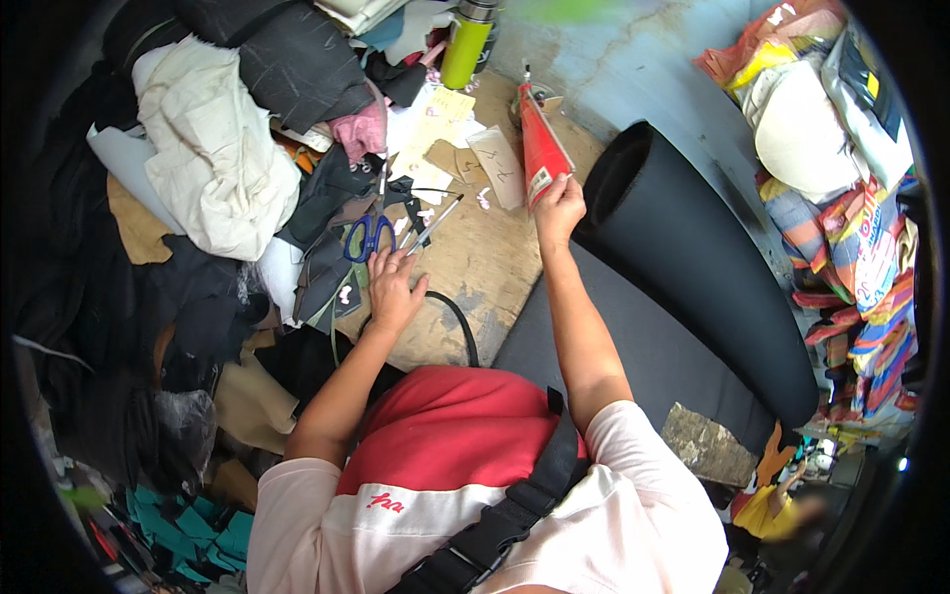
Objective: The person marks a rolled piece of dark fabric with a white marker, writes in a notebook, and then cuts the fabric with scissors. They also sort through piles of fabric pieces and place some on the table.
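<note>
The right hand (pixel 559 208) reaches forward over the wooden counter (pixel 485 267) and grips the lower end of a red tube (pixel 539 148), fingers closed around its near edge; the tube lies tilted, its narrow capped tip pointing away toward the far side of the counter and its broad flat end in the hand; it is bright red with a pale label patch near the grip, and it sits just beside the open mouth of a large black foam roll (pixel 693 267) that runs along the right of the counter. The left hand (pixel 393 289) rests flat on the counter with fingers spread and holds nothing; its fingertips lie just below a pair of blue-handled scissors (pixel 370 236), and a pen (pixel 432 226) lies slantwise near them; a thin black cord (pixel 460 322) curves past the wrist. Paper pattern pieces (pixel 495 163) lie beside the tube; a heap of dark and cream cloth (pixel 213 148) fills the left; a green bottle (pixel 467 45) stands at the far edge.
</note>
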A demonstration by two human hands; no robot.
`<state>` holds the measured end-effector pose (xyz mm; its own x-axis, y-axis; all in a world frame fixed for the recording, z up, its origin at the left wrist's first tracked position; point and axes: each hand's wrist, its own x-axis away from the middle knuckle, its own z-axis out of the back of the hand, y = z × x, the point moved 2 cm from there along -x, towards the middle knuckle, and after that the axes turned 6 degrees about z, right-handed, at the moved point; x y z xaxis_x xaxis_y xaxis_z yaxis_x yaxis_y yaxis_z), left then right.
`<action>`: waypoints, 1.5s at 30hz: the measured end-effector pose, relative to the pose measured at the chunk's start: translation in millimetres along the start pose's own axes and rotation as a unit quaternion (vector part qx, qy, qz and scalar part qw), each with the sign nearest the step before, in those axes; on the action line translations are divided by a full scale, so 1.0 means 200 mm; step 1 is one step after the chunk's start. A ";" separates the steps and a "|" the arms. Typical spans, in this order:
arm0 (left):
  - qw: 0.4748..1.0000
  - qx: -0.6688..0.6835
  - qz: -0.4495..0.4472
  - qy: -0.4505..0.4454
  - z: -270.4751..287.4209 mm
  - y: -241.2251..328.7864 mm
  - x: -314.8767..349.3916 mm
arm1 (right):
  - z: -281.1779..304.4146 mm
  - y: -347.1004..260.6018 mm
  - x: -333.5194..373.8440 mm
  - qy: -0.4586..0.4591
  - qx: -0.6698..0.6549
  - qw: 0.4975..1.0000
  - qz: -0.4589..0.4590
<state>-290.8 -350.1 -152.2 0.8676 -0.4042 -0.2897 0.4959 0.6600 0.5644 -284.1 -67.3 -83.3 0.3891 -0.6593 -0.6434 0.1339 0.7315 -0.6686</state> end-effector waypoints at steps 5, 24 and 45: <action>0.996 0.046 -0.016 0.069 -0.01 -0.01 0.02 | 0.07 -0.12 -0.03 0.046 0.013 0.996 0.070; 0.989 0.110 0.042 0.087 0.05 0.05 -0.02 | -0.22 0.27 0.00 -0.340 0.195 0.916 -0.083; 0.956 0.248 0.130 0.084 0.09 -0.20 -0.65 | -0.31 -0.08 0.19 -0.288 0.280 0.869 -0.290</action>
<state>-424.3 -335.3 -123.7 0.9734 -0.1333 -0.1863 0.2206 0.3266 0.9190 -327.9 -115.0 -119.7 0.4776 -0.8669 0.1429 0.8195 0.3809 -0.4283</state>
